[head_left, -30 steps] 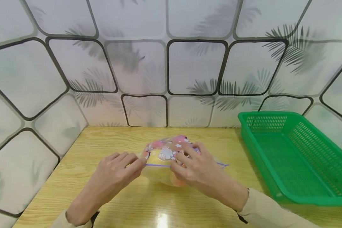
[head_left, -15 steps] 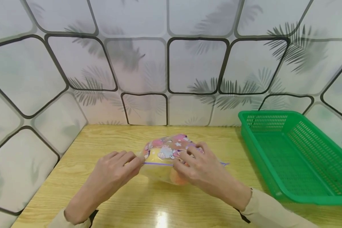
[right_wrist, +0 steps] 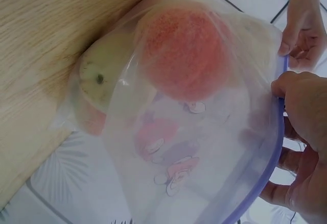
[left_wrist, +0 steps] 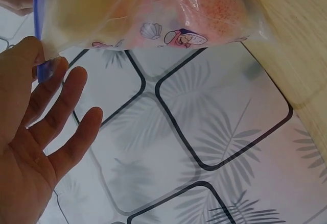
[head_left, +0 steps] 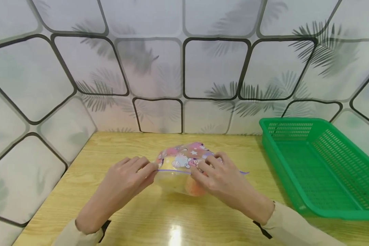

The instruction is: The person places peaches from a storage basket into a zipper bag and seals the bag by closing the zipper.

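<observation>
A clear zip bag (head_left: 179,161), printed with pink and purple sea pictures, lies on the wooden table and bulges with round fruit. At the left end of its purple zip strip (head_left: 172,171), my left hand (head_left: 127,179) pinches the edge between thumb and forefinger; its other fingers are spread in the left wrist view. Farther right along the strip, my right hand (head_left: 222,181) pinches it with thumb and fingers. Through the plastic in the right wrist view show a reddish, textured round fruit (right_wrist: 184,53) and a pale yellow-green fruit (right_wrist: 102,78) with a dark stem end.
To the right on the table (head_left: 126,218) stands a green plastic basket (head_left: 313,171) with slotted sides. A white patterned cloth (head_left: 215,68) with dark outlines and leaf prints rises behind the table and along both sides.
The right hand has shifted a little to the right along the zip strip. The left hand keeps its pinch at the strip's left end. The bag stays nearly in place.
</observation>
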`<state>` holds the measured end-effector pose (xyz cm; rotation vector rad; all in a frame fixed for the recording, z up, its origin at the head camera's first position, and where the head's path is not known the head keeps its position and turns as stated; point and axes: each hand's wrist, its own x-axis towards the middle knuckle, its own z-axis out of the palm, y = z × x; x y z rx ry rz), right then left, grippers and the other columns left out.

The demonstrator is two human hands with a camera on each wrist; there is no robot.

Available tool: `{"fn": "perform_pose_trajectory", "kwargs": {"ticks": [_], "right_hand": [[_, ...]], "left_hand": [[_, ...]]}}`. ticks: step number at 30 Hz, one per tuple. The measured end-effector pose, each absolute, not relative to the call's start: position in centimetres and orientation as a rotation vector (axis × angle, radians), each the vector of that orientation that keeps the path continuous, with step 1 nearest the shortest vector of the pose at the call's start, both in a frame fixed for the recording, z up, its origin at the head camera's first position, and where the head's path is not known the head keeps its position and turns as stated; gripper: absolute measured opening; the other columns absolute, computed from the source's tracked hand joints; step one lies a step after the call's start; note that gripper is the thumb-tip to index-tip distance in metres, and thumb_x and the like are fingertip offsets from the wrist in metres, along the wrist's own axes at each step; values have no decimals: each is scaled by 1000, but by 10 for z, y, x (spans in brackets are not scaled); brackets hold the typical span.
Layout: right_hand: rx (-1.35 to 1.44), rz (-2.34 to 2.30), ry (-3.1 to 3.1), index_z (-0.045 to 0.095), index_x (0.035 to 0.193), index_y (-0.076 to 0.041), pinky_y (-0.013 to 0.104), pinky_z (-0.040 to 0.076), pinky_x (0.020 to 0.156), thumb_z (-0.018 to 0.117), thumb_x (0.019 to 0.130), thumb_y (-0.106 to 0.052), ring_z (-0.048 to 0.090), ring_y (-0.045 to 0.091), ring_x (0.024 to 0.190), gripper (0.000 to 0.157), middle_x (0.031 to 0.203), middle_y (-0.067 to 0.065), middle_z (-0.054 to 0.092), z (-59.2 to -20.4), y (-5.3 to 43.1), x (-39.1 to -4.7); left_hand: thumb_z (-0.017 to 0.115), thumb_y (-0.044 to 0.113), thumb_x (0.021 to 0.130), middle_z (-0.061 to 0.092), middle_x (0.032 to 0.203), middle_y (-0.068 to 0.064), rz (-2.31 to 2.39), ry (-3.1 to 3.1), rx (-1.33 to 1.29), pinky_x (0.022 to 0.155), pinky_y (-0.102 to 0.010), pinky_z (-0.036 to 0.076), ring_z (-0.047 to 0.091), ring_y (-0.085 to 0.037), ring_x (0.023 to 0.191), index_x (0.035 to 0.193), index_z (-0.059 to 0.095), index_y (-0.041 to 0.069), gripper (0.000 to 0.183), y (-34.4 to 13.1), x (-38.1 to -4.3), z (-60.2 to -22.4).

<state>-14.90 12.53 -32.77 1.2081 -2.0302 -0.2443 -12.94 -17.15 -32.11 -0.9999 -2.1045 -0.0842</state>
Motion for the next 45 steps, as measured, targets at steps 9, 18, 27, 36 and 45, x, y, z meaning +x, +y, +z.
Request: {"fn": "perform_pose_trajectory", "kwargs": {"ticks": [9, 18, 27, 36, 45], "right_hand": [[1179, -283, -1988, 66, 108, -14, 32, 51, 68, 61, 99, -13, 65, 21, 89, 11, 100, -3, 70, -324, 113, -159], [1154, -237, -2005, 69, 108, -15, 29, 52, 65, 62, 98, -18, 64, 20, 84, 12, 98, -1, 69, -330, 108, -157], [1139, -189, -1957, 67, 100, -15, 27, 53, 59, 50, 103, -15, 62, 17, 74, 18, 84, -1, 62, -336, 106, -158], [1167, -187, -2037, 66, 102, -17, 25, 52, 60, 69, 96, -24, 60, 14, 72, 10, 83, -3, 62, -341, 110, -152], [1155, -122, -2061, 63, 97, -15, 26, 49, 57, 59, 104, -27, 58, 15, 69, 14, 80, -3, 58, -344, 114, -148]], "left_hand": [[79, -1, 81, 68, 98, -3, 12, -2098, -1026, 66, -32, 55, 64, -21, 83, 111, 73, 14, 34, -144, -130, -311], [73, -14, 75, 62, 90, -3, -17, -2120, -1007, 58, -28, 47, 58, -21, 78, 101, 67, 12, 37, -140, -132, -321], [55, -17, 74, 59, 88, -3, -20, -2146, -993, 54, -26, 43, 53, -20, 72, 98, 64, 14, 40, -141, -133, -324], [56, -20, 72, 60, 88, -2, -82, -2177, -997, 55, -27, 49, 53, -19, 70, 99, 65, 15, 45, -144, -130, -329], [53, -22, 70, 61, 89, -2, -111, -2195, -1001, 56, -27, 48, 52, -18, 70, 101, 65, 16, 50, -146, -129, -331]]}}
